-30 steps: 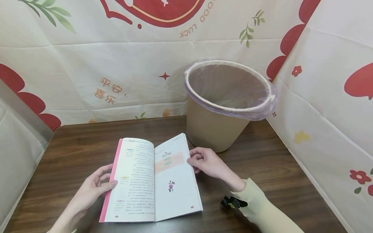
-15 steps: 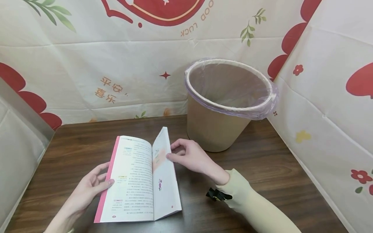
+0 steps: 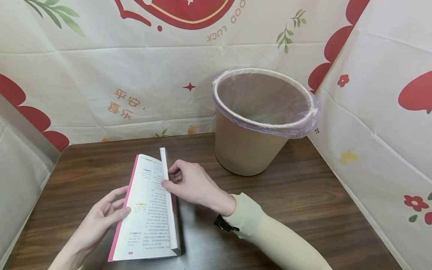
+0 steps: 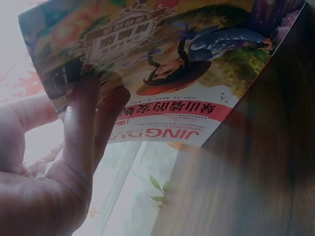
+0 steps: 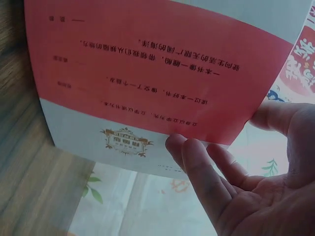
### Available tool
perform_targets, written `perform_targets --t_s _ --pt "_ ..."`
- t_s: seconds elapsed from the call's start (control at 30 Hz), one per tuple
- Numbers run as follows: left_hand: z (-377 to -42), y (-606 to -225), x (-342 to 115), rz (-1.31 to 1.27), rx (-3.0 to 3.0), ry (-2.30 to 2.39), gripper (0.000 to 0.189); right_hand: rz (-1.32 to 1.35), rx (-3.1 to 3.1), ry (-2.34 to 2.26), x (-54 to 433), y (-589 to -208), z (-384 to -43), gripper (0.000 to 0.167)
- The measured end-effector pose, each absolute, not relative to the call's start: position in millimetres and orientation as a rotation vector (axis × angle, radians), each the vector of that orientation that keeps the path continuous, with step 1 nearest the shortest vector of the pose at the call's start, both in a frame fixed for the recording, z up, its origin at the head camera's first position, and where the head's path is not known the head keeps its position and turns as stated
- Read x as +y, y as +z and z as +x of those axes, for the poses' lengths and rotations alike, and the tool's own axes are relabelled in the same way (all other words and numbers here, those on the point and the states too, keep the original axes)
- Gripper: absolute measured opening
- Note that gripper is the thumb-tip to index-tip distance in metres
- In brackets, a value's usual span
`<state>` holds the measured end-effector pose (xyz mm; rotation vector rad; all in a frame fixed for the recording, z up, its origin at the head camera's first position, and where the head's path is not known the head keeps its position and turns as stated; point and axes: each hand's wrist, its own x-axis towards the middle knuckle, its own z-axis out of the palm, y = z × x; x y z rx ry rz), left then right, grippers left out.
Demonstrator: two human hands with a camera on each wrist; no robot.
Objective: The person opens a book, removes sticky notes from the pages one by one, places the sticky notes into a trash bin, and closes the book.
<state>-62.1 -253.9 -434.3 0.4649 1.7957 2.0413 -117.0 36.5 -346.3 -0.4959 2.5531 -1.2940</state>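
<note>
A paperback book [image 3: 145,217] is held partly open above the near left of the table, its right half tipped up on edge. My left hand [image 3: 102,217] grips the pink-edged left side, thumb on the page. In the left wrist view the illustrated cover [image 4: 197,54] lies against that hand's fingers. My right hand [image 3: 195,185] pinches the outer edge of the right half, the thumb on the near face. The right wrist view shows the red and white back cover [image 5: 147,64] with those fingers behind it.
A beige trash bin [image 3: 249,150] lined with a thin purple bag stands at the back right of the brown wooden table [image 3: 297,191]. Printed cloth [image 3: 101,67] hangs behind the table and along its sides.
My right hand has moved left, swinging the right half of the book up and toward the left page. My left hand keeps nearly the same place.
</note>
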Motion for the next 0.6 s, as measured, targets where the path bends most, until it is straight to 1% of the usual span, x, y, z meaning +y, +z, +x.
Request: perform_targets --t_s 0.37,0.6 --pt "-65 -426 -246 0.55 1.778 2.004 0.058 -0.611 2.662 -1.176 15 -351 -113 0.024" --pt "-66 -421 -240 0.567 1.79 2.009 0.06 -0.656 2.745 -1.113 8 -353 -110 0.027"
